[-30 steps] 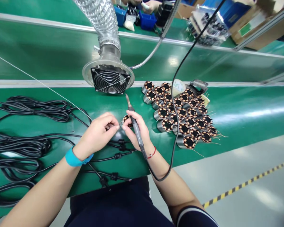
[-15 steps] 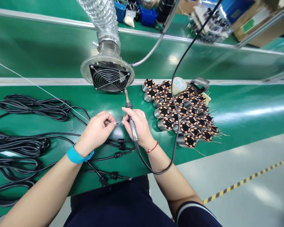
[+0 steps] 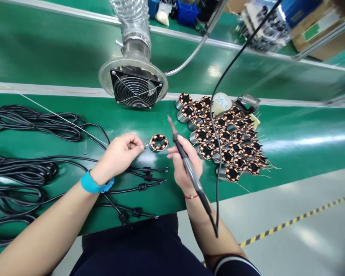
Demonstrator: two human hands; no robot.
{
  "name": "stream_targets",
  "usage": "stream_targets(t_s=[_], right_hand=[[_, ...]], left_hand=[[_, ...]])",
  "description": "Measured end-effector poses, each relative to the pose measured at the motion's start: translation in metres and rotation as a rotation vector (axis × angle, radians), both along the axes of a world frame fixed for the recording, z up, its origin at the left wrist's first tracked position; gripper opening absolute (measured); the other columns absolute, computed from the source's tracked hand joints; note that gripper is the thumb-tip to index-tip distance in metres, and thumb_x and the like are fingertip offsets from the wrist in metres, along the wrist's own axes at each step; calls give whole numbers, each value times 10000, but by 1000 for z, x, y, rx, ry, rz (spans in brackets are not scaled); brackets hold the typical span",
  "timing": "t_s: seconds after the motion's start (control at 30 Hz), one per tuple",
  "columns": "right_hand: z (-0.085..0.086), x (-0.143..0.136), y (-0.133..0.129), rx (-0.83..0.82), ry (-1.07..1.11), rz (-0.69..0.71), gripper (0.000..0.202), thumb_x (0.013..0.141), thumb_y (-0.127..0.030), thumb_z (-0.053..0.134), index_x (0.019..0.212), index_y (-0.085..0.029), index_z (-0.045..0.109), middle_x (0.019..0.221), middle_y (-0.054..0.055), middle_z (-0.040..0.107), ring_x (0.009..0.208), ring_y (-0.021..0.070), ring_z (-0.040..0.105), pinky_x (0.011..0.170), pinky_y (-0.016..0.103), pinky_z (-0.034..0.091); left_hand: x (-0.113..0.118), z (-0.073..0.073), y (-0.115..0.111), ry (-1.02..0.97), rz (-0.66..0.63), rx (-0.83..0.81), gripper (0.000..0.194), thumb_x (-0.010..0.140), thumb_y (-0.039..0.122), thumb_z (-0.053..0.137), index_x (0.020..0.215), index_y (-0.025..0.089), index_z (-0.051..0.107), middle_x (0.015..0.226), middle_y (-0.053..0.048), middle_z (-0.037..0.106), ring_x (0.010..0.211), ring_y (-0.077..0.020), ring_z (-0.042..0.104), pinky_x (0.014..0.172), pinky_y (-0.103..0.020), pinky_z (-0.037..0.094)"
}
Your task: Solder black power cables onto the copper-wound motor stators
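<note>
My left hand (image 3: 123, 151) pinches the thin wires (image 3: 146, 145) that run to the left side of a round copper-wound stator (image 3: 158, 142). That stator rests on the green bench (image 3: 126, 128) between my hands. My right hand (image 3: 188, 163) is closed round the grip of a soldering iron (image 3: 189, 168), whose tip points up and away from me, to the right of the stator. The iron's black cord loops down by my right forearm.
Several stators (image 3: 225, 134) stand in rows at the right, by a tape roll (image 3: 222, 102). Coiled black cables (image 3: 34, 122) lie at the left, with cable ends near my left wrist. A fume fan (image 3: 136, 90) hangs behind. The iron's cord (image 3: 218, 142) crosses the right side.
My right hand has moved right with the soldering iron, away from my left hand. The stator between the hands, mostly hidden before, now shows fully. My left hand keeps its pinch.
</note>
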State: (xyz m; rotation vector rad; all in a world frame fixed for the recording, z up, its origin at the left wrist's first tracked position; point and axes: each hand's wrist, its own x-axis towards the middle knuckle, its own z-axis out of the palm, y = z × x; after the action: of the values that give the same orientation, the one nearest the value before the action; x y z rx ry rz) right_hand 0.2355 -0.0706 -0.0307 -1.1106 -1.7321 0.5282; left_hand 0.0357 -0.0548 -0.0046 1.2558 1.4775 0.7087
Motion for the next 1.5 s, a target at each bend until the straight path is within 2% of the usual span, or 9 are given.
stream_targets(t_s=[0.13,0.27,0.33,0.5,1.0,1.37,1.5], right_hand=[[-16,4,-22,100,131,-36,301,860,-210,583,1150,-286,567,771,9,642,691,181,620,656,375,548],[-29,2,-33,70,250,39,303,807,-202,623,1085,-280,532,688,-17,578,563,150,577,505,299,497],[-33,3,-34,41,242,55,274,814,-238,619,1067,-276,523,690,-15,582,539,145,579,484,291,492],[-33,4,-34,-13,175,31,226,825,-282,610,1036,-265,530,716,-4,620,532,150,615,506,305,518],[-33,3,-34,-38,188,28,244,821,-254,638,1048,-271,550,744,-2,639,622,161,656,584,308,531],[-33,2,-33,7,286,43,328,799,-171,649,1100,-263,557,826,0,630,620,136,633,563,283,518],[-26,1,-27,55,212,72,356,785,-131,628,1111,-258,563,799,4,625,685,152,610,640,316,528]], left_hand=[[0,-1,0,9,15,3,116,745,273,599,750,158,590,589,34,501,476,-73,378,449,-200,285],[2,1,0,49,34,7,83,751,246,594,747,163,589,568,41,486,471,-70,374,447,-198,288],[3,3,0,71,39,4,66,752,230,592,737,166,589,551,43,478,467,-71,374,448,-198,289],[4,4,0,72,53,-15,53,756,224,592,734,177,587,502,51,451,447,-78,368,445,-203,289],[4,6,0,60,74,-12,56,757,219,602,731,172,586,506,50,463,463,-81,399,467,-207,318],[6,8,0,91,69,-14,40,773,143,580,740,165,585,486,67,453,431,-63,382,441,-189,311],[5,8,0,93,66,-13,47,778,131,581,743,162,585,503,67,469,438,-58,399,443,-184,325]])
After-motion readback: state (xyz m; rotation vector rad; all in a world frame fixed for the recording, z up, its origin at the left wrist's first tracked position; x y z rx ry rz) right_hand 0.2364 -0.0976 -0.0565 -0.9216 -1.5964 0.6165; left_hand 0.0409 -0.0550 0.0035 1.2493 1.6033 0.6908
